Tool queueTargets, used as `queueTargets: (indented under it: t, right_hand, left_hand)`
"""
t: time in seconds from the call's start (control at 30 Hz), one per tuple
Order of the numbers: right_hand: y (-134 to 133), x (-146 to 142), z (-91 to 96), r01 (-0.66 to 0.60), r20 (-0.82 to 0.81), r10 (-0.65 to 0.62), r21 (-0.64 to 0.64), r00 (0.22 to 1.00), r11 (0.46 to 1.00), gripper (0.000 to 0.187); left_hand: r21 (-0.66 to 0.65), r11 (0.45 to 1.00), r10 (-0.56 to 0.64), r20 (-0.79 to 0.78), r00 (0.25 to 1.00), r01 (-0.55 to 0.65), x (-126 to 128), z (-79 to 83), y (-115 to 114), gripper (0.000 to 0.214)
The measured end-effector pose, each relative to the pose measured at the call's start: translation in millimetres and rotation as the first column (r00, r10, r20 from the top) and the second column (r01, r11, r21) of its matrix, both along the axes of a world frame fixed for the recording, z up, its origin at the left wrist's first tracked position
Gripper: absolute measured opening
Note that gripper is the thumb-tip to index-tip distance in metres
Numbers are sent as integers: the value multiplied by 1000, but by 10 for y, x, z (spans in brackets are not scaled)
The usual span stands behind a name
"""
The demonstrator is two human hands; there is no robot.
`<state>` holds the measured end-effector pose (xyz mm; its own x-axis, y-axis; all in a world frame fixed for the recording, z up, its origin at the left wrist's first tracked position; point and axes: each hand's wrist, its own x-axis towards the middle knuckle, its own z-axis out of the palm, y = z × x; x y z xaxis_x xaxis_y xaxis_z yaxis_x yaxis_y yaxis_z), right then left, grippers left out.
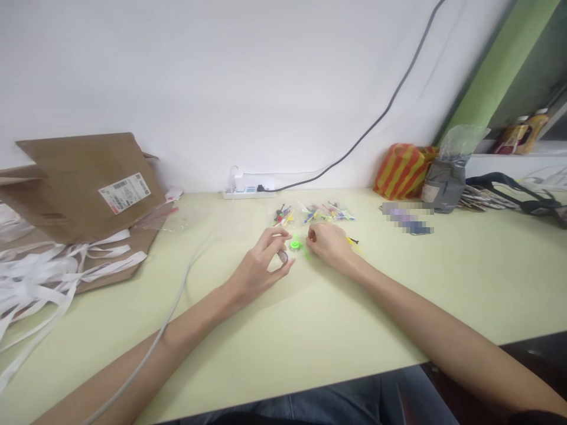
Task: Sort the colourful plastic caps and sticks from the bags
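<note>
Both hands work close together near the middle of the pale yellow-green surface (345, 330). The left hand (262, 256) has its thumb and forefinger spread apart; a small round greyish disc (283, 257) sits against its curled fingers — cannot tell how firmly it is gripped. The right hand (330, 242) is curled, thumb and forefinger drawn in; whether anything is pinched there cannot be told. The bright green round piece (295, 245) lies between the two hands, with green strips beside the right hand's fingertips.

Behind the hands: two groups of small multicoloured plastic parts (330, 211). A white power strip (250, 192) stands by the wall, with a white plug and a black cable (372, 127) running up from it.

Labels: the cardboard box (75, 189) at left carries a white shipping label (124, 193) with barcode-like marks — print too small to read. White straps (48, 274) lie before it. At right, a red-and-yellow striped bag (401, 171) adjoins a grey bag (444, 183) with a pale patch, text illegible. Two bottles (525, 133) beyond have blurred labels.
</note>
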<state>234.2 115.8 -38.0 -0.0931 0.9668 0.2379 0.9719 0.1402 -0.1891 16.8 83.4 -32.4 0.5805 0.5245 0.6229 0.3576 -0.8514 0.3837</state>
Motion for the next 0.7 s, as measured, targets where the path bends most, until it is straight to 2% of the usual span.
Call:
queueTargets:
  t: [0.13, 0.3, 0.47, 0.53, 0.7]
  right_hand:
    - [25, -7, -5, -2, 70, 2, -9, 998, 1000, 18]
    - [15, -16, 5, -67, 90, 67, -8, 994, 998, 21]
    - [-34, 3, 42, -133, 26, 133, -24, 991, 991, 23]
    - [-53, 24, 45, -157, -14, 157, -1, 988, 988, 25]
    - [-43, 91, 28, -137, -86, 137, 10, 987, 991, 25]
  left_hand:
    - [3, 1000, 21, 13, 1000, -21, 8, -25, 9, 17]
    - [20, 999, 37, -48, 998, -36, 3, -2, 4, 28]
    - [56, 997, 65, -96, 993, -60, -13, 15, 14, 6]
    - [64, 995, 87, -101, 991, -81, -15, 13, 19, 5]
    - [65, 993, 109, -95, 990, -103, -18, 0, 29, 29]
